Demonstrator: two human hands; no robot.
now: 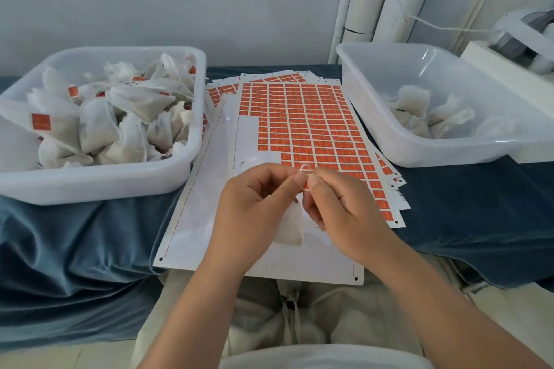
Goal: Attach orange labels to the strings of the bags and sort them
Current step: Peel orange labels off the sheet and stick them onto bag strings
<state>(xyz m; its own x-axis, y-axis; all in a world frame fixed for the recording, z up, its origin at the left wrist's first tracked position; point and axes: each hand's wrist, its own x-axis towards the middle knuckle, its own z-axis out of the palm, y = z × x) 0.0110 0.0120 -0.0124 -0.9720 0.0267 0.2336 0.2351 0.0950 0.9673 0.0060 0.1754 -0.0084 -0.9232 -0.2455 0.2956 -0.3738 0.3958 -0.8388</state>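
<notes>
i am seeing the left hand (251, 212) and the right hand (347, 212) meeting over the near middle of the desk, both with fingers curled, their thumb and forefinger tips pinching together on a small orange label (306, 187). a white string (304, 168) is looping up just above those fingertips, and a white bag (290, 229) is hanging below between the two palms, partly hidden by them; i cannot tell whether it is touching the paper underneath. under the hands a label sheet (311, 119) is lying on top of more sheets, reaching from the near edge towards the far edge, its orange rows filling the far and right part and bare backing showing on the near left. at the left edge a white tub (90, 185) is sitting heaped with labelled bags (99, 125). at the right edge a clear tub (443, 155) is holding a few plain bags (413, 107) in its far part. a blue cloth (75, 233) is covering the desk and draping over its near edge.
</notes>
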